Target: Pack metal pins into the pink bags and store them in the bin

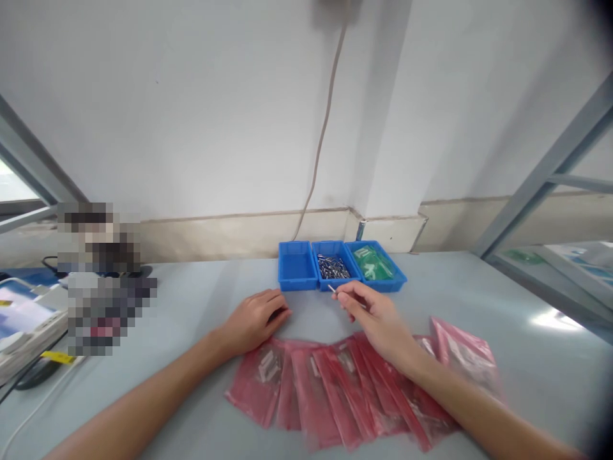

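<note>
My right hand (376,319) pinches a small thin metal screw (332,289) between thumb and fingertips, just in front of the middle blue bin (328,285). That bin holds a heap of loose metal screws (334,267). My left hand (258,319) rests on the table at the top edge of the leftmost pink plastic bag (253,390), its fingers loosely curved and nothing visible in them. Several pink bags overlap in a fanned row below both hands. Small pale cylindrical pieces (269,366) show through the leftmost bag.
Left of the screws stands an empty blue bin (297,265); on the right, another blue bin (400,281) holds green plastic bags (373,263). A power strip (33,335) and cables lie at the far left, near a blurred patch. A cord hangs down the wall.
</note>
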A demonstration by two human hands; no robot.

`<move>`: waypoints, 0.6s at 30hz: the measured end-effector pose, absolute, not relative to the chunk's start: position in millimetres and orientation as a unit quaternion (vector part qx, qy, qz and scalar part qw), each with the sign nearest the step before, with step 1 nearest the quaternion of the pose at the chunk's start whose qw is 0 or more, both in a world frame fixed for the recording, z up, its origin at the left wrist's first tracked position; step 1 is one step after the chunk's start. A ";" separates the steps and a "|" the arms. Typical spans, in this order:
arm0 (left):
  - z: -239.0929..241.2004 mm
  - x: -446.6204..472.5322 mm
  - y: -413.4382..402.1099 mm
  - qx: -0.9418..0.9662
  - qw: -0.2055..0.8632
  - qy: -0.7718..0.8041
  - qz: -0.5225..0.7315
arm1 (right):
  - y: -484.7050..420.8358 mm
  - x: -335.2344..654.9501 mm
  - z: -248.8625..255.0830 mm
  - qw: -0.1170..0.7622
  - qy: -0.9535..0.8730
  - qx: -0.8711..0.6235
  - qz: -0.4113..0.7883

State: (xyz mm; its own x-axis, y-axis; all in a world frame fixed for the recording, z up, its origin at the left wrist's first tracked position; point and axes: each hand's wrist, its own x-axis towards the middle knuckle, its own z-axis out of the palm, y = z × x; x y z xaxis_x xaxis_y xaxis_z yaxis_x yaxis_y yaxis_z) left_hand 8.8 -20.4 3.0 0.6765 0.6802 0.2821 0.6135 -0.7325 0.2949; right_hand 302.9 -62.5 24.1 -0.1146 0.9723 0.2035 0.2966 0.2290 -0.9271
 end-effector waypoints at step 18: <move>5.7 9.3 -20.8 0.910 0.094 0.362 0.177 | -58.8 302.8 22.0 0.451 -0.633 -0.499 0.383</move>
